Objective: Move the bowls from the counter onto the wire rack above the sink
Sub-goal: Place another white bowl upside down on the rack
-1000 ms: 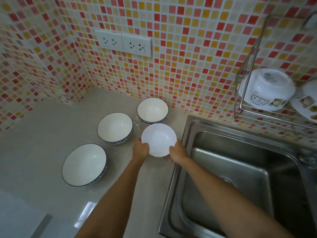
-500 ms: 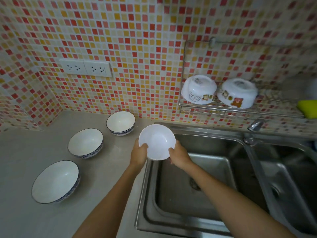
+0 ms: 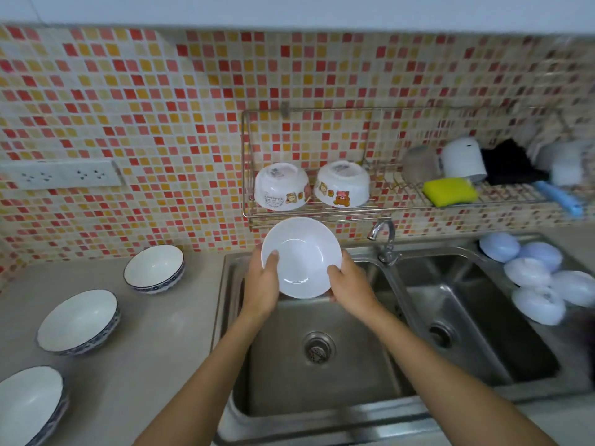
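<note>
Over sink (image 3: pixel 322 397): left hand (image 3: pixel 262 284), right hand (image 3: pixel 349 286) grip white bowl (image 3: pixel 301 257).

Nearest bowl (image 3: pixel 27 403) cut by left edge, rack's right end (image 3: pixel 560 162) blurred

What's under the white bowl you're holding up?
The left sink basin is under the white bowl, with its round drain in plain sight. The bowl and both hands hide the basin's back edge, so nothing can be told there.

No text is proving readable: print on the two upturned bowls (image 3: pixel 280 188) on the wire rack (image 3: pixel 322 211) is showing too blurred.
</note>
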{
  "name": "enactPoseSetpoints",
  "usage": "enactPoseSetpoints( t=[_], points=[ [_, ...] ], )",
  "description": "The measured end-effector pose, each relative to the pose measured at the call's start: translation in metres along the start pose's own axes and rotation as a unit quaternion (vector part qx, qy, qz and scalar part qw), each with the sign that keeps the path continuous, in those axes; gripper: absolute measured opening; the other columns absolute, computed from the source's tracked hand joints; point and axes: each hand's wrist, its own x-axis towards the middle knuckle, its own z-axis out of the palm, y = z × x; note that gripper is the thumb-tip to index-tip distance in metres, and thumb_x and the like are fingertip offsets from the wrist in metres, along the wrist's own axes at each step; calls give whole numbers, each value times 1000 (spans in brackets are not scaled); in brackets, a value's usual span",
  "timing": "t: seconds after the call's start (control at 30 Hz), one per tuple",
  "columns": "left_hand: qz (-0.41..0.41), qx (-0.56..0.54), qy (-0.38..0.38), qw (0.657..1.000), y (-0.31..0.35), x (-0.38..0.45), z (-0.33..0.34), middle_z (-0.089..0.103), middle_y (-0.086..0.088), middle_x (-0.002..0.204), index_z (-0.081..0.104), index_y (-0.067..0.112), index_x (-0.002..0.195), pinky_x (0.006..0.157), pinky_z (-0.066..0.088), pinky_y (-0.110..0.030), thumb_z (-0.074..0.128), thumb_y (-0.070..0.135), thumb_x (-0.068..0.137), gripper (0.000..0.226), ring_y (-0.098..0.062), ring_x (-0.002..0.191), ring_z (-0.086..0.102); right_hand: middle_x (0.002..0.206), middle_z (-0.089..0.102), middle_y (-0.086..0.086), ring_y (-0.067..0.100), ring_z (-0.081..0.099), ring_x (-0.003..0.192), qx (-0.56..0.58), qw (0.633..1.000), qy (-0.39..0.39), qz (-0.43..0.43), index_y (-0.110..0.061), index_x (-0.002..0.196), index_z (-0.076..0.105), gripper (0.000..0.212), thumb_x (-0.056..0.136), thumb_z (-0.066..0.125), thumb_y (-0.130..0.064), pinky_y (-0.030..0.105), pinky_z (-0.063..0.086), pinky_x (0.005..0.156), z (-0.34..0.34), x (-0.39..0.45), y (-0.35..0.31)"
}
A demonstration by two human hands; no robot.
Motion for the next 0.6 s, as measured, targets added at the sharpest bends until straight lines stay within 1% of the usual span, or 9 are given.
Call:
enactPoseSetpoints(
  t=[0.07,0.17,0.23,0.3,0.33,0.4,0.43,0.5,0.6],
  points=[
    [12,0,-19,1000,12,2,12,56,1,129,42,30,136,99,48,-46,41,41,98,40,-20,116,55,108,60,7,22,67,64,5,1000,15,-13,-15,134,39,38,96,38,-15,32,58,51,-16,1,-1],
    [44,2,-36,998,30,6,26,56,7,127,44,43,127,99,49,-45,34,52,96,34,-15,116,55,93,62,4,13,61,56,7,999,34,-40,-16,132,41,33,100,37,-20,16,46,44,-36,2,-5],
    [67,2,-43,997,44,10,32,58,13,122,47,56,115,97,50,-46,28,56,96,26,-11,114,56,86,62,-1,7,60,56,25,997,47,-63,-18,127,46,29,103,37,-31,11,43,45,-49,2,-10],
    [79,-12,-38,996,56,17,36,59,16,119,50,60,108,97,50,-47,25,58,96,27,-12,113,58,81,63,-2,6,63,60,56,992,78,-87,-18,113,55,33,103,35,-41,15,47,51,-61,6,-14],
    [79,-18,-36,996,61,21,38,59,13,120,50,59,110,96,50,-49,24,61,95,30,-14,113,58,79,64,-2,10,64,66,54,989,102,-98,-18,103,59,37,102,32,-44,20,50,58,-66,10,-14],
    [82,-20,-26,996,73,29,40,57,8,125,47,52,118,96,50,-51,21,67,91,41,-18,115,57,77,65,0,17,63,75,3,979,158,-132,-17,87,60,44,103,29,-44,31,48,71,-77,21,-11],
    [86,-18,-18,996,78,35,40,56,7,126,45,52,120,97,49,-52,20,68,90,43,-18,115,57,74,64,0,17,61,73,-27,970,184,-156,-15,82,59,45,104,29,-40,32,46,70,-82,26,-9],
    [95,-15,-9,995,88,44,42,54,7,127,43,51,124,98,48,-50,19,67,90,45,-19,116,56,76,61,-2,13,57,72,-76,954,213,-197,-13,86,60,40,106,31,-32,30,43,69,-93,35,-7],
    [110,3,-9,994,103,58,46,49,7,133,38,42,132,101,46,-43,19,68,90,53,-19,120,51,105,67,8,21,59,97,-158,934,227,-228,-5,115,63,37,105,33,-24,27,44,85,-107,51,-2]
  ],
)
